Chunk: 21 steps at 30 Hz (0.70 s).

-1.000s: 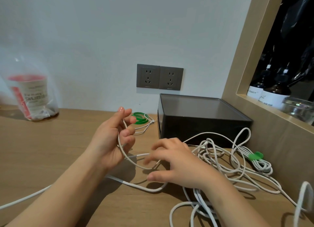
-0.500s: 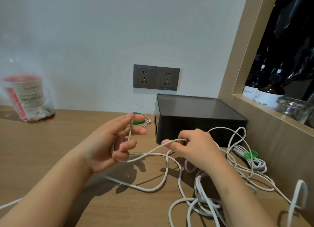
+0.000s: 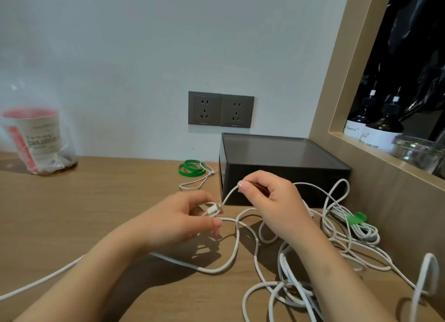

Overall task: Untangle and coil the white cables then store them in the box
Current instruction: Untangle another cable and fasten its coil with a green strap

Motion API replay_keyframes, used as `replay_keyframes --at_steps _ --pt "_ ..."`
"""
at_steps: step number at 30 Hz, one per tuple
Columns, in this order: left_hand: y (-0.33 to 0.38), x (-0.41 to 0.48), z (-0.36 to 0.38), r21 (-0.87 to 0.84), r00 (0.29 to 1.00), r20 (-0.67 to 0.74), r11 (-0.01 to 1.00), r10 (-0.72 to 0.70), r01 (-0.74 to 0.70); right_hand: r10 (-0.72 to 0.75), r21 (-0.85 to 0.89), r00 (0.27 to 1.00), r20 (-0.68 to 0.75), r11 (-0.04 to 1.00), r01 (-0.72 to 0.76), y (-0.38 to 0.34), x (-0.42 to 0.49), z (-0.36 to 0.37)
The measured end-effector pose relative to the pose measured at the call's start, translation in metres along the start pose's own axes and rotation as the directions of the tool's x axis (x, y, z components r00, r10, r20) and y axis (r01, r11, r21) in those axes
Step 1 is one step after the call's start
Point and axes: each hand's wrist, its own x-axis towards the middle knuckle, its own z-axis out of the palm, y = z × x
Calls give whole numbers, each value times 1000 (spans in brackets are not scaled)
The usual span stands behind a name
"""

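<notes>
Loose white cables point(image 3: 243, 247) sprawl in loops over the wooden table point(image 3: 96, 213), mostly at the right. My left hand point(image 3: 178, 220) pinches the white plug end of one cable point(image 3: 213, 209). My right hand point(image 3: 272, 199) grips the same cable a short way along, in front of the dark box point(image 3: 284, 167). The box stands shut against the wall with its lid on. One coiled white cable bound with a green tie point(image 3: 356, 219) lies at the right of the box.
Green ties point(image 3: 191, 168) and a thin white cord point(image 3: 197, 182) lie left of the box. A bagged cup point(image 3: 36, 141) stands far left. Two wall sockets point(image 3: 221, 109) sit above the box. A wooden niche with bottles point(image 3: 375, 131) and a glass jar point(image 3: 419, 153) borders the right.
My left hand has turned palm down and now pinches the plug end. My right hand rose from the table toward the box, lifting the cable taut between both hands.
</notes>
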Motion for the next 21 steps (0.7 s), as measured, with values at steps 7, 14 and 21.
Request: replay_keyframes --at_steps 7,14,21 --pt "-4 2 -1 137 992 -53 985 116 -108 -86 -83 983 -164 994 73 3 0 5" --pt "-2 1 6 211 987 -100 972 126 -103 -71 -149 957 -283 988 30 6 -1 7" --pt "-10 7 1 293 919 -353 954 173 -67 -115 -436 960 -254 900 -7 11 1 -7"
